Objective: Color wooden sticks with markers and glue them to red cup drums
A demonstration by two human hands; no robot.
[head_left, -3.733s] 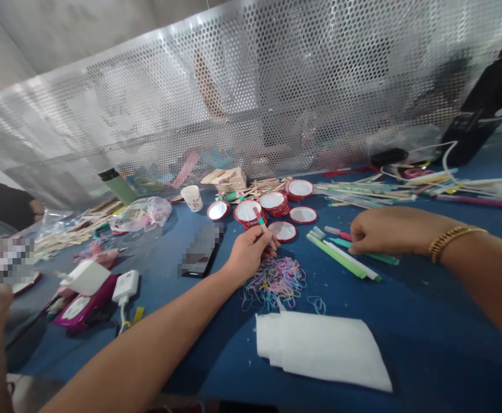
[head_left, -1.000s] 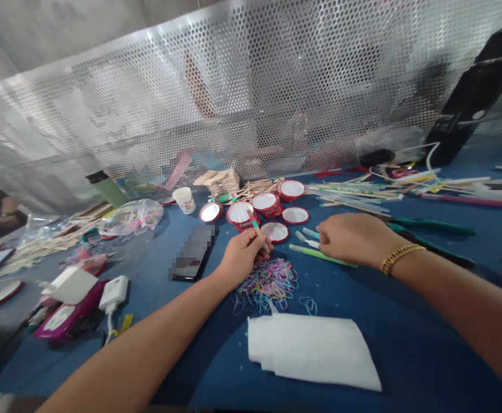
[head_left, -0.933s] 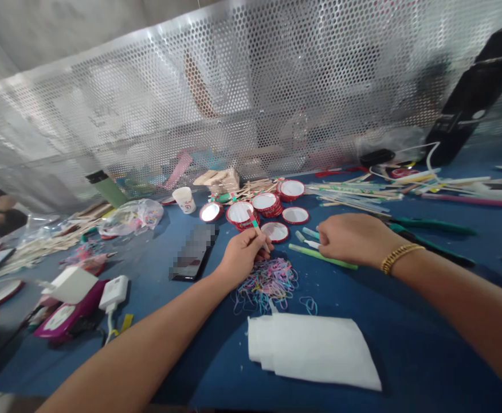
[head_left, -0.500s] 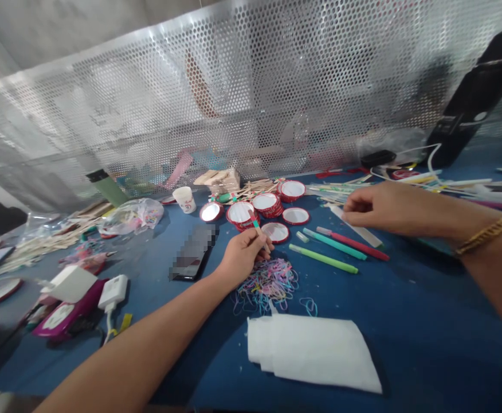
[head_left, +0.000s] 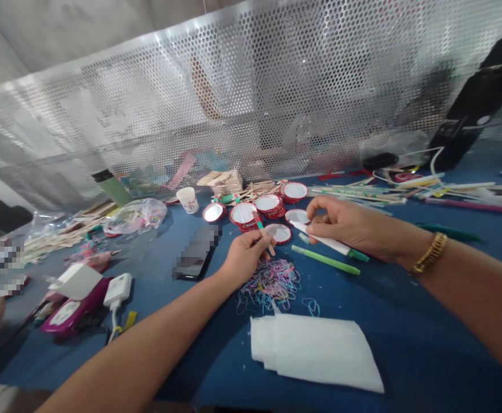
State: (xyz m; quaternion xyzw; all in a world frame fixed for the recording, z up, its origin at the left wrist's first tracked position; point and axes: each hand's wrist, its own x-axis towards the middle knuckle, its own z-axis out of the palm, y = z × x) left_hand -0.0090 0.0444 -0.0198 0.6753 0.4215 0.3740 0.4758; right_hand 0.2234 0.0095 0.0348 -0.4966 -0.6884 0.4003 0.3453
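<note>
My left hand (head_left: 243, 259) is closed on a wooden stick with a green and red band (head_left: 261, 225), held upright above a heap of coloured rubber bands (head_left: 272, 280). My right hand (head_left: 354, 226) pinches a white marker pen (head_left: 325, 242) and holds it level, its tip pointing left toward the stick. Below it a light green marker (head_left: 325, 260) lies on the blue table. Several red-rimmed round lids (head_left: 268, 203) sit just beyond both hands.
A folded white cloth (head_left: 315, 351) lies near me. A black phone (head_left: 197, 255), a white charger (head_left: 117, 289) and a pink case (head_left: 71, 312) are to the left. Sticks and pens (head_left: 363, 192) litter the back right. A perforated metal screen (head_left: 251, 97) closes the far side.
My right hand left the markers on the table, reached to the back right, took up a white marker and has come back leftward near the stick. My left hand has stayed put.
</note>
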